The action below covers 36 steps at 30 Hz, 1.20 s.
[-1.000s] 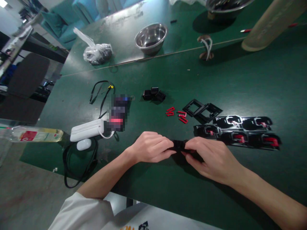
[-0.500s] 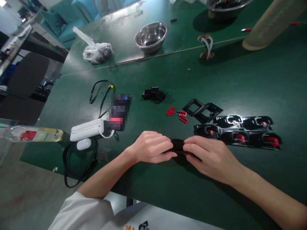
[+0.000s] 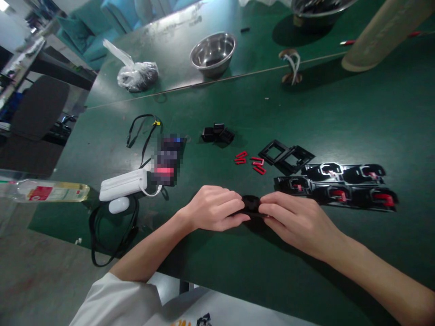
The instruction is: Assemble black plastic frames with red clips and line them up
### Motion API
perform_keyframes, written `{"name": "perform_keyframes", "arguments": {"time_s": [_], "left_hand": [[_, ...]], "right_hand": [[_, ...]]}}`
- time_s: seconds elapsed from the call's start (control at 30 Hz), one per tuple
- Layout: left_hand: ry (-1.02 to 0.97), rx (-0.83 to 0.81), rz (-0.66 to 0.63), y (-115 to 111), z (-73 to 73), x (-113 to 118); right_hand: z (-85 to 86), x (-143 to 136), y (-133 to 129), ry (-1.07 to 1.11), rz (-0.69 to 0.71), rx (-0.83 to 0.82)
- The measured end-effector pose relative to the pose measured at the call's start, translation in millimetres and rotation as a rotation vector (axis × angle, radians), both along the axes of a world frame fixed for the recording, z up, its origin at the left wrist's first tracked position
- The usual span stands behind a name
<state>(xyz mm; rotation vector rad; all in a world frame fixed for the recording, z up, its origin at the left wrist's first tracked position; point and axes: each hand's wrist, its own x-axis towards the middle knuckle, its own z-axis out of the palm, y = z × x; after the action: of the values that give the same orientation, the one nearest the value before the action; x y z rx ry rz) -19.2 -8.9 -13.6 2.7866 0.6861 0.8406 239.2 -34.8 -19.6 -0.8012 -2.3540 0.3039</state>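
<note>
Green surface [image 3: 200,170], teal sofa [image 3: 91,38] far off beyond the left hand [image 3: 215,208]. Left hand is clamped on one end of a black part [image 3: 251,203]; right hand [image 3: 299,222] is clamped on the other end, so the part sits between the two. Part is too dark to make out in detail. Just ahead of the hands lie loose red clips [image 3: 260,170], in two small groups. Two black frames [image 3: 282,160] overlap ahead of the right hand. Near the right hand's far side, rows of glossy black pieces [image 3: 326,194] show red bits inside. Farther ahead of the left hand: small pile of black blocks [image 3: 217,132]. Out to the left of the left hand: pixelated phone [image 3: 167,156], white power bank [image 3: 123,184], small white case [image 3: 118,205], bottle [image 3: 54,190]. Well ahead of both hands: plastic bag [image 3: 139,77], metal bowl [image 3: 214,70], beige cylinder [image 3: 384,36].
</note>
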Motion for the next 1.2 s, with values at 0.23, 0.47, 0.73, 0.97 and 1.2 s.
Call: {"name": "perform_keyframes", "arguments": {"time_s": [0.23, 0.47, 0.73, 0.97, 1.2], "left_hand": [[-0.024, -0.008, -0.002, -0.1, -1.0, -0.9], [-0.021, -0.039, -0.022, 0.0, -1.8, -2.2], [-0.005, -0.021, -0.037, 0.8, -1.7, -2.7], [0.019, -0.015, -0.07, 0.6, -1.2, -3.3], [0.039, -0.025, -0.097, 0.1, -1.4, -2.6]], "right_hand": [[1.1, 0.1, -0.9, 0.015, 0.012, -0.02], [3.4, -0.4, -0.5, 0.012, 0.02, -0.039], [4.1, -0.6, 0.1, 0.016, 0.029, -0.055], [0.3, 1.6, -1.0, 0.011, 0.044, -0.051], [-0.6, 1.5, -1.2, -0.006, 0.046, -0.075]]}}
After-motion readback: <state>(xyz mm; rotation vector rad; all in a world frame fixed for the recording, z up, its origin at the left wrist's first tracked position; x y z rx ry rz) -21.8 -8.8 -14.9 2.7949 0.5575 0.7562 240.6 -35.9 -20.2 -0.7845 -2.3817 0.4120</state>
